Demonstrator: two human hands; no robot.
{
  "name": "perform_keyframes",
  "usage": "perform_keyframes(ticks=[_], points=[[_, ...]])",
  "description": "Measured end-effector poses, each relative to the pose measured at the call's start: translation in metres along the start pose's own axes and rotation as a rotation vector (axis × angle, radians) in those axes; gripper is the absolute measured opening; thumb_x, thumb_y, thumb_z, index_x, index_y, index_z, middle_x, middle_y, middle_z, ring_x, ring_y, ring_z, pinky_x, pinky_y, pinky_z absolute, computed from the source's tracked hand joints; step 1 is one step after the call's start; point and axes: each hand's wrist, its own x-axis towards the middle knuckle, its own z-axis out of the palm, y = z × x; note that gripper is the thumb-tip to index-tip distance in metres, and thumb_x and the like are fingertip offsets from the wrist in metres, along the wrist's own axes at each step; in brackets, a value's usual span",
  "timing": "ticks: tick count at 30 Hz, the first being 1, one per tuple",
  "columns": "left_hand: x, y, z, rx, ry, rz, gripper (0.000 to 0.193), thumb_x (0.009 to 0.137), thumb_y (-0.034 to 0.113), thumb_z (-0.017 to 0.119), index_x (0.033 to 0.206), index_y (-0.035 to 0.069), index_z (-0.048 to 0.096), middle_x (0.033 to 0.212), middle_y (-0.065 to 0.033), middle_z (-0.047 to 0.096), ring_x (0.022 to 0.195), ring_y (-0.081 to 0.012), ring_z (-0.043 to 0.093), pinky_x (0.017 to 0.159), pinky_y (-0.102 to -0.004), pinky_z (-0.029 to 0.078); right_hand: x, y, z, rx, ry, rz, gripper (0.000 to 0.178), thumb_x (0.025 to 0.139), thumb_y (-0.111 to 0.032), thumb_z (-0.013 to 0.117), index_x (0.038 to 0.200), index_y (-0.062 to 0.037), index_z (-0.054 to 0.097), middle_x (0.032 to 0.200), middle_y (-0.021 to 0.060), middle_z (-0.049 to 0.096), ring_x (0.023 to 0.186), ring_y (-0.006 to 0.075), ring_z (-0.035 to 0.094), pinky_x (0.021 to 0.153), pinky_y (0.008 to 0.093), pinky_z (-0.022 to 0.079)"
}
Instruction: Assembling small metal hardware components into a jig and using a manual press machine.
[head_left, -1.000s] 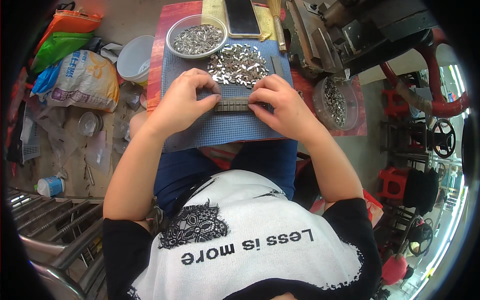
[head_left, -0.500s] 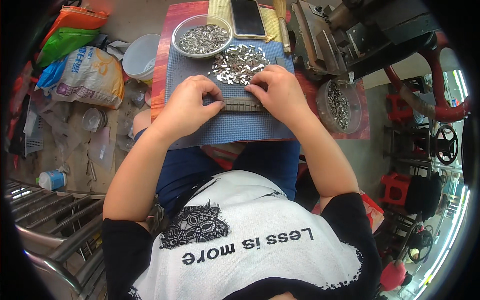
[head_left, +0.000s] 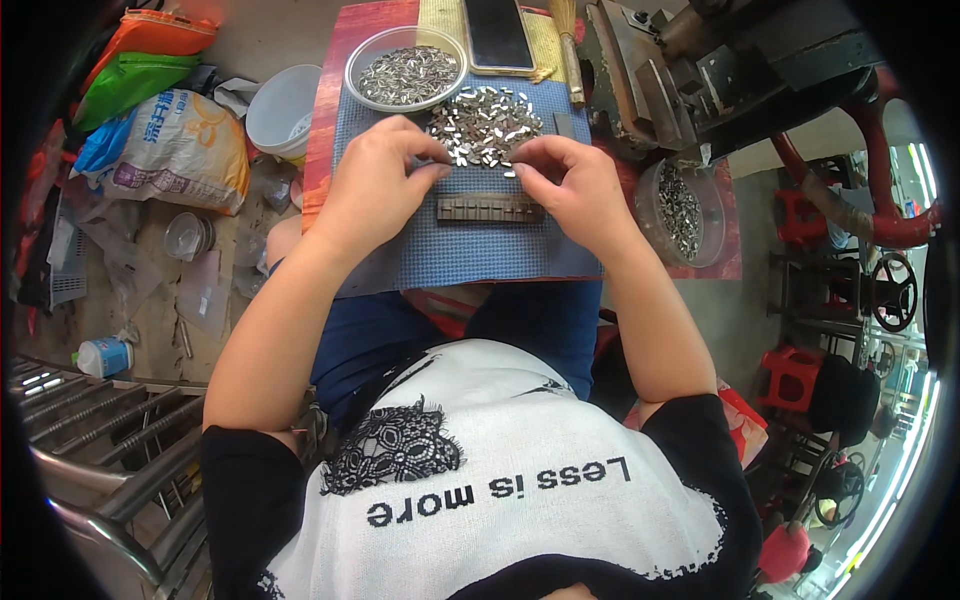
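Note:
A loose pile of small silvery metal pieces (head_left: 487,122) lies on a blue textured mat (head_left: 430,255). My left hand (head_left: 385,185) is at the pile's near left edge, thumb and forefinger drawn into a pinch. Across from it, my right hand (head_left: 578,190) pinches at the near right edge, beside one bright piece (head_left: 509,174). Whatever either pinch holds is too small to make out. Between my wrists and nearer me rests a slotted metal bar (head_left: 488,210), touched by neither hand. Its slots run in a row along its length.
A clear tub (head_left: 405,105) of similar pieces stands behind the pile, near a phone (head_left: 497,38) and a brush (head_left: 570,60). At right are a second round tub (head_left: 715,215) and a dark metal machine (head_left: 740,95). A white bucket (head_left: 285,110) stands left.
Both hands have left the slotted bar and moved away from me to the pile's near edge. The bar now lies uncovered on the mat.

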Motion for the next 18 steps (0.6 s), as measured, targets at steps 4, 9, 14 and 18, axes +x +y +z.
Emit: perform_keyframes(ticks=[4, 9, 14, 18], points=[[0.006, -0.005, 0.014, 0.217, 0.069, 0.069, 0.014, 0.081, 0.010, 0.075, 0.093, 0.005, 0.074, 0.096, -0.0123, 0.064, 0.098, -0.0325, 0.063, 0.088, -0.0412, 0.051, 0.001, 0.004, 0.001, 0.309, -0.090, 0.137, 0.016, 0.092, -0.006, 0.068, 0.105, 0.0032, 0.068, 0.094, 0.0046, 0.072, 0.086, 0.0099, 0.066, 0.076, 0.0237, 0.051], [0.005, -0.011, 0.020, 0.225, 0.114, 0.132, 0.016, 0.082, 0.012, 0.074, 0.095, 0.003, 0.072, 0.101, -0.0136, 0.063, 0.099, -0.0333, 0.062, 0.088, -0.0417, 0.050, -0.004, 0.003, 0.002, 0.433, -0.125, 0.166, 0.014, 0.093, -0.005, 0.067, 0.104, 0.0032, 0.069, 0.096, 0.0057, 0.072, 0.089, 0.0103, 0.066, 0.080, 0.0233, 0.050], [-0.003, 0.001, 0.005, -0.004, -0.019, -0.003, 0.016, 0.085, 0.012, 0.073, 0.095, 0.002, 0.071, 0.104, -0.0138, 0.062, 0.094, -0.0289, 0.062, 0.084, -0.0384, 0.050, -0.017, 0.002, 0.004, 0.150, -0.148, 0.002, 0.012, 0.091, -0.006, 0.069, 0.101, 0.0010, 0.068, 0.100, 0.0044, 0.071, 0.090, 0.0105, 0.064, 0.082, 0.0252, 0.050], [-0.010, 0.005, 0.001, -0.063, -0.077, -0.022, 0.015, 0.086, 0.011, 0.072, 0.095, 0.000, 0.070, 0.103, -0.0109, 0.061, 0.090, -0.0230, 0.059, 0.081, -0.0342, 0.049, -0.022, -0.003, 0.006, -0.183, -0.099, -0.332, 0.012, 0.084, -0.005, 0.070, 0.094, -0.0008, 0.066, 0.104, 0.0104, 0.062, 0.098, 0.0261, 0.061, 0.084, 0.0339, 0.051]])
